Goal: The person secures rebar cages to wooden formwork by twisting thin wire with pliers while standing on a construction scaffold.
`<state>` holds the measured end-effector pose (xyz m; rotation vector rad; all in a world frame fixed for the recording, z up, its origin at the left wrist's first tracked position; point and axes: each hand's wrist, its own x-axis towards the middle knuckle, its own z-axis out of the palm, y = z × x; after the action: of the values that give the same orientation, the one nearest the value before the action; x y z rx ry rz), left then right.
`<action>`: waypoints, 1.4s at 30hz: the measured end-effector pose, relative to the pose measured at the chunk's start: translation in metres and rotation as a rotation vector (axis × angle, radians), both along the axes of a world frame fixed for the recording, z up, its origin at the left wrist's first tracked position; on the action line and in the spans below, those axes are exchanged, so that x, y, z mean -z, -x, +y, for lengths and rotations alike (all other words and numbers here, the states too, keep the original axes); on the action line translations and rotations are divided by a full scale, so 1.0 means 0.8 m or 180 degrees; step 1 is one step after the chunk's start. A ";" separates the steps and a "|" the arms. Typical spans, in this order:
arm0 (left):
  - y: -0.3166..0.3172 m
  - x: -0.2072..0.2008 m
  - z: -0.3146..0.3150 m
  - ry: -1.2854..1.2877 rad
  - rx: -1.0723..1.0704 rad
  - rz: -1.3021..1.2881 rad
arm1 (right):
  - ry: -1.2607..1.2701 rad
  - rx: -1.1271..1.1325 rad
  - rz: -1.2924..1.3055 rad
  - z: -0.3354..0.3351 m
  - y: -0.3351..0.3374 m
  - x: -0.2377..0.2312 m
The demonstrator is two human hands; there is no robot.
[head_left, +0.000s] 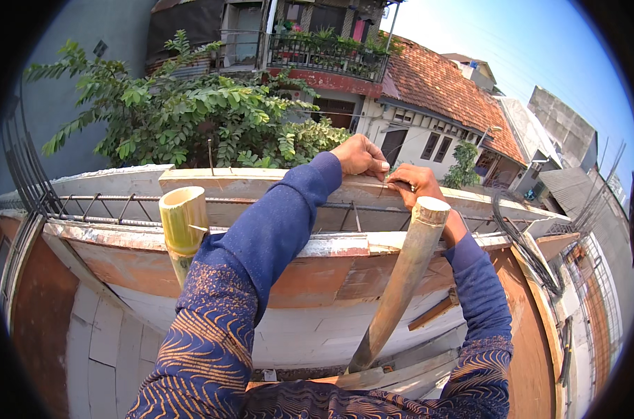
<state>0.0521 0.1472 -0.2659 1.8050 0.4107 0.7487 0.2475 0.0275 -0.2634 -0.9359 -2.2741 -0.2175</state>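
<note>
Both my arms, in blue patterned sleeves, reach over a wall formwork to its far wooden board [261, 180]. My left hand [359, 155] is closed above the board's top edge, thumb and fingers pressed together; what it holds, if anything, is too small to make out. Close beside it on the right, my right hand [419, 184] pinches what looks like a thin dark wire at the same edge. Below the hands, a steel reinforcement cage [345, 209] runs between the far board and the near board [310, 244].
A cut bamboo pole [183, 220] rises left of my left arm; another bamboo pole [400, 286] leans between my forearms. Upright rebar [27, 160] stands at the left. Dark cable loops [540, 269] hang at the right. A leafy tree [212, 115] and houses lie beyond.
</note>
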 end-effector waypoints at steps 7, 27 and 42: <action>-0.021 0.014 0.017 -0.1062 -0.0584 0.0235 | -0.0846 -0.0369 -0.1546 0.006 0.032 -0.022; 0.029 -0.002 0.011 -0.0413 0.0067 0.0602 | 0.0886 0.1492 0.0400 -0.007 0.061 -0.032; 0.029 -0.003 0.012 -0.0717 -0.0096 0.0849 | 0.0997 0.1269 -0.1520 0.011 0.048 -0.072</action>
<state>0.0292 0.1566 -0.2637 2.1252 0.5466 0.5940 0.2093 0.0363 -0.2056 -1.6511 -2.5726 -0.2854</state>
